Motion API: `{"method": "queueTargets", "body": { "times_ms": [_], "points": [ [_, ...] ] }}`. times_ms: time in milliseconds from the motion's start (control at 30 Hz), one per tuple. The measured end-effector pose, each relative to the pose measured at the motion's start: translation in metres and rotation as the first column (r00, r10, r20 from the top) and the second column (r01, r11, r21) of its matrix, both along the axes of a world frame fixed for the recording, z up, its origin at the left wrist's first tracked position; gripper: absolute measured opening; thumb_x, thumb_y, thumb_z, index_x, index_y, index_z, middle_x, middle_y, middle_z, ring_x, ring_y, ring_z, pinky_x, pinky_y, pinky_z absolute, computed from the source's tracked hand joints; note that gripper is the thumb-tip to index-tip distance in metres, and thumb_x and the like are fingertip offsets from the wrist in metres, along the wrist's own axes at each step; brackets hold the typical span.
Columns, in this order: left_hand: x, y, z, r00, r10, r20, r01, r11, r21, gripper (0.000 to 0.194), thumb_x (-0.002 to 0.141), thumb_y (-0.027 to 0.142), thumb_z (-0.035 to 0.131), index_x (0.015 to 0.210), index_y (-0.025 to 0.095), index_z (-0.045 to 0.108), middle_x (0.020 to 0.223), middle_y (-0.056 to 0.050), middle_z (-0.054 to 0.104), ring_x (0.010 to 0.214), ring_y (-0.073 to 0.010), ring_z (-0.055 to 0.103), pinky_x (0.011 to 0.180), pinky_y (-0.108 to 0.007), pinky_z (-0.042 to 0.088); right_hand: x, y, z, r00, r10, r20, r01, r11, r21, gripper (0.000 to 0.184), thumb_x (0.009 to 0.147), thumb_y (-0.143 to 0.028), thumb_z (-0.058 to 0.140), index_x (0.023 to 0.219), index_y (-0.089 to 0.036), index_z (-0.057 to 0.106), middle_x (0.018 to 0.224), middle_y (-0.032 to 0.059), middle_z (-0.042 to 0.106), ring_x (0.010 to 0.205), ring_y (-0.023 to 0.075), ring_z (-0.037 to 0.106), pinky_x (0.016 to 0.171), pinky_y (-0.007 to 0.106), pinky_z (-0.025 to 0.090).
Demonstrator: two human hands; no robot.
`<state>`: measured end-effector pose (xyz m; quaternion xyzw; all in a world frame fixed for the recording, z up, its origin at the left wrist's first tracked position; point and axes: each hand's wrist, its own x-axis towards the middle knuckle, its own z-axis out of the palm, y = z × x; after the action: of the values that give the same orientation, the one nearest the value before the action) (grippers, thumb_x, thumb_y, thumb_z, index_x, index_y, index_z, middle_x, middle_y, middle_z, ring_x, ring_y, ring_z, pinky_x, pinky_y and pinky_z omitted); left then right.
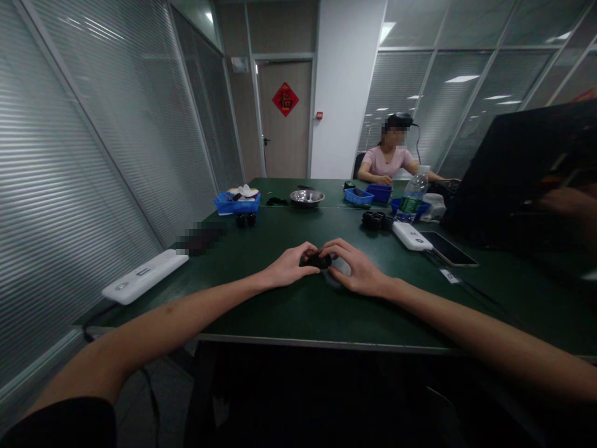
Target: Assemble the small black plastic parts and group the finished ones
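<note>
A small dark black object point(316, 261), too dim to make out its kind, is between my two hands just above the middle of the green table. My left hand point(291, 264) grips its left side, thumb below and fingers curled over the top. From the right, my right hand point(357, 267) bends its fingers and thumb around the object's other end, with a gap under the palm. Parts of the object are hidden by my fingers.
Ahead stand a steel bowl point(306, 198), a filled blue basket point(237, 201) and rounded black parts point(377, 221). At right are a water bottle point(414, 194), a white power bank point(411, 236) and a phone point(448, 248). A white device point(144, 275) lies left. A person point(389, 158) sits opposite.
</note>
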<state>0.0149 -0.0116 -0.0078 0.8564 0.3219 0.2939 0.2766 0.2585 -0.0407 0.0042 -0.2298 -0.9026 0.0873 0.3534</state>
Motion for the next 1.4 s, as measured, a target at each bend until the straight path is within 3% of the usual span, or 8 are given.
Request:
{"method": "queueTargets", "body": {
  "times_ms": [233, 400, 567, 1100, 1300, 1400],
  "points": [
    [-0.0002, -0.0007, 0.0002, 1.000, -0.018, 0.018, 0.018, 1.000, 0.001, 0.044, 0.087, 0.039, 0.074, 0.124, 0.020, 0.058, 0.117, -0.006, 0.066, 0.103, -0.0220, 0.062, 0.089, -0.034, 0.047, -0.0010, -0.0027, 0.0022, 1.000, 0.003, -0.007, -0.003, 1.000, -0.005, 0.030, 0.093, -0.018, 0.061, 0.123, -0.025, 0.059, 0.126, 0.0104, 0.059, 0.111, 0.0261, 0.060, 0.095, 0.045, 0.056],
    [0.0011, -0.0027, 0.0025, 1.000, -0.004, 0.014, 0.005, 1.000, -0.008, 0.041, 0.087, 0.037, 0.074, 0.120, 0.019, 0.057, 0.111, -0.005, 0.065, 0.100, -0.0213, 0.061, 0.088, -0.033, 0.047, -0.0003, 0.0014, -0.0003, 0.989, -0.149, -0.010, 0.149, 0.989, 0.003, 0.026, 0.096, -0.032, 0.065, 0.120, -0.022, 0.060, 0.116, 0.0103, 0.062, 0.099, 0.0248, 0.063, 0.084, 0.041, 0.056],
    [0.0007, -0.0019, 0.0025, 1.000, -0.004, 0.008, 0.004, 1.000, -0.005, 0.042, 0.086, 0.039, 0.075, 0.119, 0.020, 0.057, 0.110, -0.005, 0.064, 0.099, -0.0209, 0.060, 0.085, -0.032, 0.047, 0.0024, 0.0065, -0.0056, 0.965, -0.254, 0.058, 0.258, 0.962, -0.092, 0.028, 0.097, -0.043, 0.065, 0.115, -0.021, 0.061, 0.097, 0.0054, 0.066, 0.080, 0.0200, 0.064, 0.071, 0.035, 0.055],
    [-0.0002, -0.0051, 0.0068, 1.000, 0.015, -0.016, -0.015, 0.999, -0.028, 0.041, 0.086, 0.039, 0.074, 0.119, 0.021, 0.057, 0.112, -0.006, 0.065, 0.100, -0.0221, 0.061, 0.088, -0.035, 0.047, 0.0058, 0.0030, -0.0003, 0.993, -0.086, 0.083, 0.092, 0.993, -0.079, 0.030, 0.097, -0.028, 0.064, 0.126, -0.024, 0.061, 0.118, 0.0095, 0.060, 0.093, 0.0226, 0.063, 0.084, 0.041, 0.057],
    [-0.0002, -0.0060, 0.0064, 1.000, 0.026, -0.008, -0.026, 0.999, -0.026, 0.041, 0.086, 0.038, 0.074, 0.118, 0.020, 0.057, 0.112, -0.006, 0.064, 0.100, -0.0215, 0.060, 0.087, -0.034, 0.047, 0.0044, 0.0028, -0.0004, 0.998, -0.005, 0.057, 0.008, 0.999, -0.049, 0.032, 0.095, -0.017, 0.060, 0.126, -0.025, 0.061, 0.126, 0.0095, 0.058, 0.110, 0.0249, 0.061, 0.093, 0.043, 0.056],
    [-0.0002, -0.0052, 0.0053, 1.000, 0.021, -0.003, -0.021, 1.000, -0.023, 0.042, 0.086, 0.038, 0.074, 0.119, 0.020, 0.056, 0.112, -0.006, 0.064, 0.100, -0.0212, 0.060, 0.087, -0.034, 0.047, 0.0029, 0.0005, 0.0021, 0.999, 0.000, 0.050, 0.002, 0.999, -0.051, 0.029, 0.096, -0.021, 0.060, 0.124, -0.025, 0.062, 0.126, 0.0095, 0.058, 0.112, 0.0255, 0.061, 0.096, 0.044, 0.056]
  ]
}}
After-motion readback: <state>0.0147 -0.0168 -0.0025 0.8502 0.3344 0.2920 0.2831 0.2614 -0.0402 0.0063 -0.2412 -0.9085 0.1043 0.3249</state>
